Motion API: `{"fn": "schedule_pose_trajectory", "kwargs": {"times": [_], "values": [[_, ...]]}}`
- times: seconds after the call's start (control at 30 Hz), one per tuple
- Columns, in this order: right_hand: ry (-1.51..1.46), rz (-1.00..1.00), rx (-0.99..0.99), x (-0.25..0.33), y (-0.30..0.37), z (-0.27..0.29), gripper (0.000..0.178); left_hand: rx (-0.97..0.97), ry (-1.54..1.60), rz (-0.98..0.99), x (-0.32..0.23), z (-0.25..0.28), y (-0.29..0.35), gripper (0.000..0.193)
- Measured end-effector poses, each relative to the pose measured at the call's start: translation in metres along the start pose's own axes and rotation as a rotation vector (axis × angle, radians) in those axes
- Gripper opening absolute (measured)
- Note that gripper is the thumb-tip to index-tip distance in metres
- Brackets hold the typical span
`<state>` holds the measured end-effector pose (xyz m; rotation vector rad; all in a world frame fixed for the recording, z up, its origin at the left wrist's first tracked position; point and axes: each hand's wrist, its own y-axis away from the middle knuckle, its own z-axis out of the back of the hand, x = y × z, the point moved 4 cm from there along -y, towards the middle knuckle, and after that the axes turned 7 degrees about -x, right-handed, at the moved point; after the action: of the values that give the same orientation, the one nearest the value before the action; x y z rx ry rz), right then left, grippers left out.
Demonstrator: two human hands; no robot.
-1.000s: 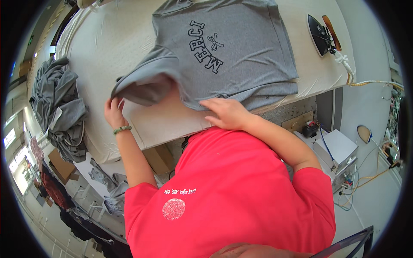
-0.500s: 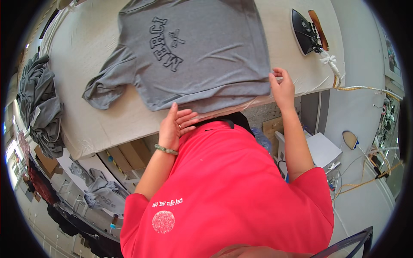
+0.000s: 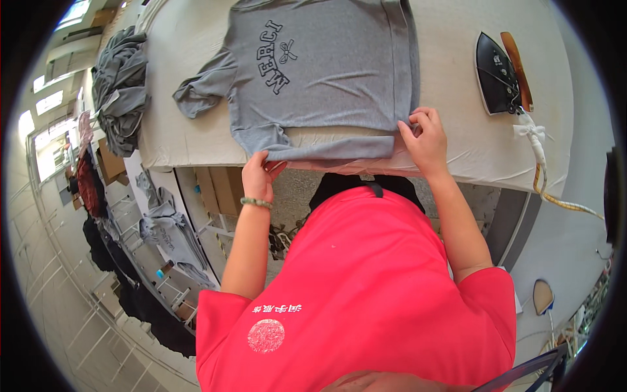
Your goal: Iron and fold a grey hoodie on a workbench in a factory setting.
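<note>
A grey sweatshirt (image 3: 333, 72) with dark outlined lettering and a small bow lies spread on a pale padded table, its hem toward the right. Its near sleeve (image 3: 339, 149) runs along the table's front edge, with a strip of table cover showing between it and the body. My left hand (image 3: 260, 178) pinches the bent part of that sleeve at the table edge. At the hem's near corner, my right hand (image 3: 426, 138) has thumb and fingers closed on the fabric. The far-left sleeve (image 3: 208, 86) lies slightly crumpled.
An iron (image 3: 498, 75) with a wooden handle lies on the table (image 3: 457, 147) at the right, its wrapped hose (image 3: 539, 166) trailing off the edge. Crumpled grey garments (image 3: 121, 91) hang over the left end. More grey clothing (image 3: 166, 228) lies lower left.
My left hand went from open to pinching the sleeve. The near sleeve now lies straighter, separated from the body. My right hand has closed on the hem corner. The whole view has shifted.
</note>
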<state>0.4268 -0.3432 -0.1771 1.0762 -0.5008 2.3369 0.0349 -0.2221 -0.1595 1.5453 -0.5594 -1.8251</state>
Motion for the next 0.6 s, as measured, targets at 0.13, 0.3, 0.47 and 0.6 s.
{"fn": "schedule_pose_trajectory", "kwargs": {"times": [0.13, 0.3, 0.47, 0.6], "values": [[-0.395, -0.344, 0.135, -0.006, 0.001, -0.006, 0.023, -0.089, 0.462, 0.038, 0.012, 0.035, 0.015, 0.025], [-0.619, -0.573, 0.323, -0.014, 0.0, -0.024, 0.023, -0.292, 0.592, -0.021, 0.001, 0.079, -0.008, 0.021], [-0.65, -0.652, 0.314, -0.022, -0.004, -0.022, 0.023, -0.463, -0.752, -0.573, -0.06, 0.115, -0.007, 0.027], [-0.502, -0.566, 0.226, -0.017, 0.005, -0.017, 0.024, -0.284, -1.064, -0.768, -0.1, 0.051, -0.028, 0.028]]}}
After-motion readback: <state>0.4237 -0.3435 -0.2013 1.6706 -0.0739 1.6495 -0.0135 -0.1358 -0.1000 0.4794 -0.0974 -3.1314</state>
